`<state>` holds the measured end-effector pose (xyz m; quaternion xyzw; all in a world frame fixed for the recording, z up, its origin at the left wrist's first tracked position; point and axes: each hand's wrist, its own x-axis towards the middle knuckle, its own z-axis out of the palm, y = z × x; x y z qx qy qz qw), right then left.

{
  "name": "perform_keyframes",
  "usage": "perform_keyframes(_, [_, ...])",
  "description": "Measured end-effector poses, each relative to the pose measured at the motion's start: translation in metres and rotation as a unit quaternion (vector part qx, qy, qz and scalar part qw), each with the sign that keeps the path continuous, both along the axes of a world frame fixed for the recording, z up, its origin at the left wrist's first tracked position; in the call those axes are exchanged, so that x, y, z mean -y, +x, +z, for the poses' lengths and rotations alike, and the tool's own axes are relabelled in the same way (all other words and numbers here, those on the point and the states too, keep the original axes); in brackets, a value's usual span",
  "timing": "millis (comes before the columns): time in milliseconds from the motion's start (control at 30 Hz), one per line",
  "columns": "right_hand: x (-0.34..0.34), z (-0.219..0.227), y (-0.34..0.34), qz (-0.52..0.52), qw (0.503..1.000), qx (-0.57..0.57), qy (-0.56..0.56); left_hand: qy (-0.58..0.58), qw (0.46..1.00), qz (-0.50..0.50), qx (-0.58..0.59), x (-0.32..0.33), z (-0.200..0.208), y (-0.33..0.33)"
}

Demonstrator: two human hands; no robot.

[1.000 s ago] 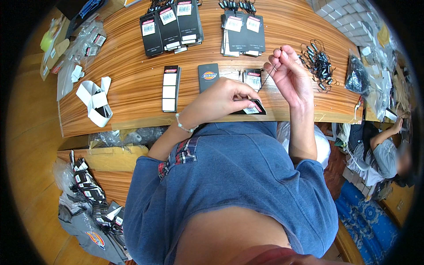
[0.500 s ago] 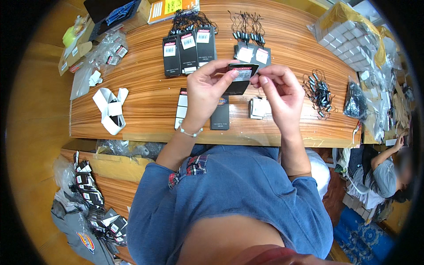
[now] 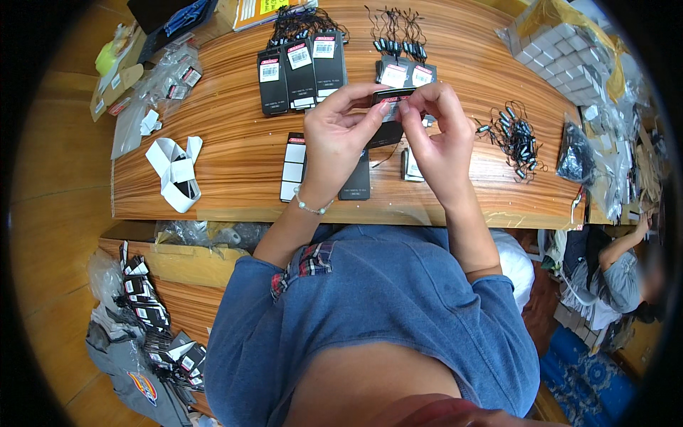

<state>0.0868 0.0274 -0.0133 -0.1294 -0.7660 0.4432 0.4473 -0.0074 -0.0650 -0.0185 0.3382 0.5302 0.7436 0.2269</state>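
Observation:
My left hand point(image 3: 334, 139) is closed on a black hang tag point(image 3: 386, 134) with a red-and-white barcode label, held above the table. At the tag's upper edge my right hand point(image 3: 442, 132) pinches thumb and forefinger together; what lies between the fingertips is mostly hidden. A thin black string point(image 3: 385, 159) dangles below the tag. Under my hands lie a black tag stack point(image 3: 356, 181), another tag with white stickers point(image 3: 292, 171) and a small white stack point(image 3: 407, 165) partly covered by my right hand. Right of them is a loose heap of black strings point(image 3: 517, 146).
Strung black tag stacks point(image 3: 301, 67) and smaller tag stacks point(image 3: 393, 73) lie farther back. A white label strip point(image 3: 174, 171) curls at left. Plastic-wrapped white boxes point(image 3: 558, 60) stand at far right, near a black plastic packet point(image 3: 575, 153). Another person point(image 3: 620, 267) is at right.
My right hand has moved left and up, its fingertips now over the tag's upper edge. The tag has risen slightly, and a thin string now shows below it.

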Motion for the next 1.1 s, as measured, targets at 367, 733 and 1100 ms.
perform_keyframes(367, [-0.0013, -0.0054, -0.0017, 0.035, 0.995, -0.021, -0.092, -0.033, 0.999, -0.028, -0.001, 0.0011, -0.0004, -0.0001])
perform_keyframes(733, [0.0016, -0.0078, -0.0018, 0.052, 0.985, -0.016, -0.162, -0.008, 1.000, -0.009, 0.001, 0.0033, -0.0040, 0.0024])
perform_keyframes(1100, [0.0051, -0.0038, -0.0008, 0.091, 0.969, -0.044, -0.223, -0.038, 0.996, -0.016, -0.076, 0.0066, 0.0034, -0.0010])
